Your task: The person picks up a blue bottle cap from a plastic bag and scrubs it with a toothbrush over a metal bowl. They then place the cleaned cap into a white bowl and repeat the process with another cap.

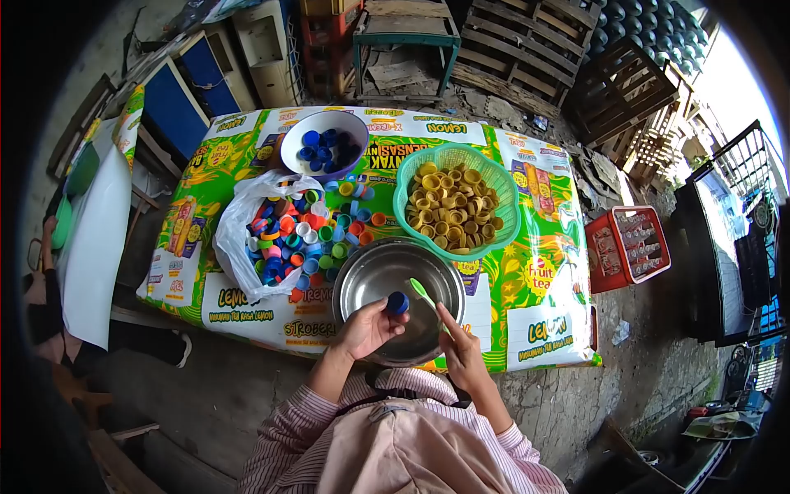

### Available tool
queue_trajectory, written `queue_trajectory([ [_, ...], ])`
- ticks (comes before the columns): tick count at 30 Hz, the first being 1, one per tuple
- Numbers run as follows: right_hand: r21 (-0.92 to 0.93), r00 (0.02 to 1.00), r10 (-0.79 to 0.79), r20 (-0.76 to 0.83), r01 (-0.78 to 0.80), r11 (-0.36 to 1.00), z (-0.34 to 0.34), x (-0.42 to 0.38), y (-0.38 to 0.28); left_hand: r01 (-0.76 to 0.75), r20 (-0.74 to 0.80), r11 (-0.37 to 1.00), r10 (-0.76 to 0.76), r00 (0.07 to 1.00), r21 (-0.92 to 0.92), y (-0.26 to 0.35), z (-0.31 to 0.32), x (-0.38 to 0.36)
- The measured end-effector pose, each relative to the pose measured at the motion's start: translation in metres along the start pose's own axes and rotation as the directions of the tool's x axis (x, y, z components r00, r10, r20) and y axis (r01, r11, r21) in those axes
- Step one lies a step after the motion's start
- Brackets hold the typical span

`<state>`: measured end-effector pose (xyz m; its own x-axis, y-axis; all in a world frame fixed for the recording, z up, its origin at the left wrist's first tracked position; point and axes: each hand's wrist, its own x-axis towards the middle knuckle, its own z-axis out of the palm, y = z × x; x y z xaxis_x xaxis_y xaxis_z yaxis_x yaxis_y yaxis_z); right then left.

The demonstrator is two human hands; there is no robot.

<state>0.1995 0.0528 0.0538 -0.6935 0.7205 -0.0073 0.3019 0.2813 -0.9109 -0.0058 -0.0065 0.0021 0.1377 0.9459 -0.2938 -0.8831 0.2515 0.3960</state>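
Note:
Over the front of a steel bowl [354, 276], my left hand [367, 330] pinches a dark blue bottle cap [397, 303]. My right hand [462, 350] is closed on a thin tool with a light green tip [420, 288]; the tip points toward the cap, a little apart from it. Behind the bowl, a green basket [513, 202] holds several yellow caps [453, 206]. To the left, a clear plastic bag [234, 239] spills mixed-colour caps [296, 239] onto the table. A white bowl [292, 136] at the back contains dark blue caps [317, 148].
A printed lemon-pattern cover [539, 280] lies over the table. Right of it stands a red crate [605, 255]. Wooden pallets [527, 53] and a green-framed stool [406, 39] are behind. At the far left, part of another person [51, 288] shows.

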Motion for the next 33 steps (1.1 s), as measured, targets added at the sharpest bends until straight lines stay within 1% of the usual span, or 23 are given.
queue_trajectory([
  [1,-0.001,0.999,0.031,0.008,-0.031,1.000,-0.003,-0.002,0.002,-0.002,-0.005,1.000,0.002,1.000,-0.004,0.002,0.000,0.000],
  [3,0.012,0.998,0.029,0.049,-0.030,0.999,0.000,-0.004,0.005,0.013,0.048,1.000,-0.013,0.999,-0.008,0.005,0.006,0.001],
  [4,0.022,1.000,-0.022,0.007,0.022,1.000,0.005,-0.001,0.003,0.012,0.027,0.999,-0.013,1.000,0.045,0.004,0.009,0.002],
  [5,0.026,0.996,-0.076,-0.037,0.077,0.997,0.007,0.002,0.001,0.016,0.029,0.999,-0.017,0.999,0.045,0.004,0.009,0.004],
  [7,0.023,0.996,-0.083,-0.026,0.084,0.996,0.005,0.008,0.000,0.036,0.018,0.999,-0.036,0.999,-0.005,0.006,0.010,0.005],
  [9,0.020,0.994,-0.105,0.006,0.105,0.994,0.004,0.012,0.000,0.048,0.034,0.999,-0.048,0.998,0.002,0.006,0.007,0.008],
  [11,0.047,0.995,-0.099,-0.029,0.100,0.994,0.001,0.006,0.010,0.054,0.045,0.999,-0.054,0.998,0.005,0.006,0.005,0.009],
  [13,0.075,0.994,-0.089,-0.061,0.094,0.993,0.001,0.000,0.017,-0.030,-0.106,1.000,0.031,0.994,0.009,0.007,0.011,0.010],
  [14,0.050,0.994,-0.100,-0.044,0.102,0.994,0.002,-0.002,0.018,-0.021,-0.121,0.999,0.026,0.992,0.040,0.007,0.010,0.011],
  [15,0.024,0.993,-0.111,-0.028,0.111,0.993,0.001,-0.002,0.015,-0.020,-0.122,0.999,0.025,0.992,0.038,0.006,0.010,0.012],
  [16,0.029,0.998,-0.061,-0.012,0.061,0.998,0.003,-0.001,0.008,-0.009,-0.090,0.998,0.014,0.996,0.058,0.004,0.011,0.013],
  [18,0.022,0.998,-0.057,-0.012,0.058,0.998,0.007,0.006,0.003,0.013,-0.023,0.995,-0.010,1.000,0.099,0.001,0.013,0.015],
  [21,0.001,0.998,-0.062,-0.033,0.062,0.998,0.003,0.007,0.001,-0.013,0.010,0.997,0.012,1.000,0.074,0.003,0.015,0.016],
  [22,0.015,0.997,-0.053,-0.057,0.054,0.998,0.001,0.003,0.006,-0.016,0.008,0.997,0.015,1.000,0.074,0.005,0.016,0.016],
  [23,0.031,0.996,-0.043,-0.081,0.046,0.998,-0.002,-0.001,0.010,-0.017,-0.049,0.997,0.020,0.999,0.072,0.008,0.017,0.016],
  [24,0.023,0.997,-0.041,-0.065,0.042,0.999,-0.005,-0.004,0.009,-0.018,-0.106,0.997,0.025,0.994,0.071,0.009,0.018,0.016],
  [25,0.023,0.997,-0.040,-0.063,0.042,0.999,-0.003,-0.003,0.009,-0.018,-0.108,0.997,0.026,0.994,0.070,0.009,0.018,0.017],
  [27,0.032,0.996,-0.079,-0.049,0.081,0.996,0.004,-0.001,0.008,-0.016,-0.049,0.999,0.018,0.999,0.041,0.004,0.018,0.021],
  [28,0.008,0.997,-0.064,-0.034,0.065,0.998,0.003,0.003,0.001,-0.022,0.033,0.998,0.021,0.999,0.055,0.002,0.015,0.024],
  [29,0.005,0.997,-0.062,-0.036,0.062,0.998,0.003,0.008,0.001,-0.019,0.037,0.998,0.017,0.999,0.052,0.000,0.014,0.024],
  [31,-0.013,0.994,-0.107,-0.036,0.107,0.994,0.003,0.015,0.003,0.005,-0.055,0.990,0.003,0.998,0.143,0.000,0.016,0.023],
  [32,-0.022,0.997,-0.068,-0.021,0.068,0.997,0.000,0.014,0.003,0.005,-0.054,0.989,0.003,0.999,0.147,0.003,0.017,0.022],
  [33,-0.022,0.997,-0.072,-0.020,0.071,0.997,-0.004,0.011,0.005,0.003,-0.056,0.992,0.004,0.998,0.128,0.006,0.019,0.021],
])
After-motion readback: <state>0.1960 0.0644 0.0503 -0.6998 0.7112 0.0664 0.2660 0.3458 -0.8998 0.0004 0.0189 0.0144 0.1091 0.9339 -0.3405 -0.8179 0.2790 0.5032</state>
